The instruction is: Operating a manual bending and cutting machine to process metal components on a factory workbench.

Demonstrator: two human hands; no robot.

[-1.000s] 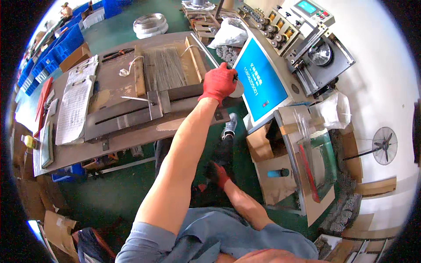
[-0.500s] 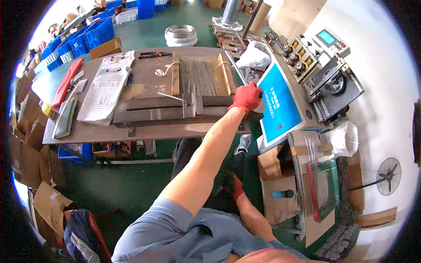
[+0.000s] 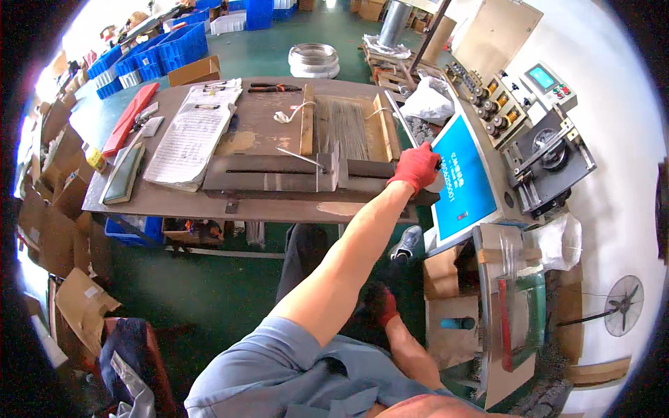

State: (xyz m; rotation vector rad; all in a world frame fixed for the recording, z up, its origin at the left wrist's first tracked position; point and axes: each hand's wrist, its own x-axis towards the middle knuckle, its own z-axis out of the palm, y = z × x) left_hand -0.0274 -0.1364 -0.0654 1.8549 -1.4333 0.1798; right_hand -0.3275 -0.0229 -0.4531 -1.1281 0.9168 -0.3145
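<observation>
My left hand (image 3: 416, 169), in a red glove, reaches across to the right end of a long dark metal fixture (image 3: 272, 174) on the table. Its fingers are closed around a dark handle, mostly covered by the glove, beside a pale round disc (image 3: 434, 182). A slotted bar runs along the fixture, with a thin metal rod (image 3: 300, 157) sticking out near its upright plate. Behind it, many thin straight wires (image 3: 346, 129) lie between two wooden strips. My right hand (image 3: 385, 306), also red-gloved, hangs low beside my leg; its fingers are lost in dark shadow.
Written sheets (image 3: 191, 136), pliers (image 3: 275, 88) and a red case (image 3: 130, 118) lie on the brown table (image 3: 157, 198). A blue-fronted machine (image 3: 463, 181) stands close at right, above cardboard boxes (image 3: 446, 324). A wire coil (image 3: 313, 61) sits on the green floor beyond.
The whole view has shifted, so the table and machine appear farther right and slightly lower. My left hand stays at the same end of the fixture; my right hand stays low.
</observation>
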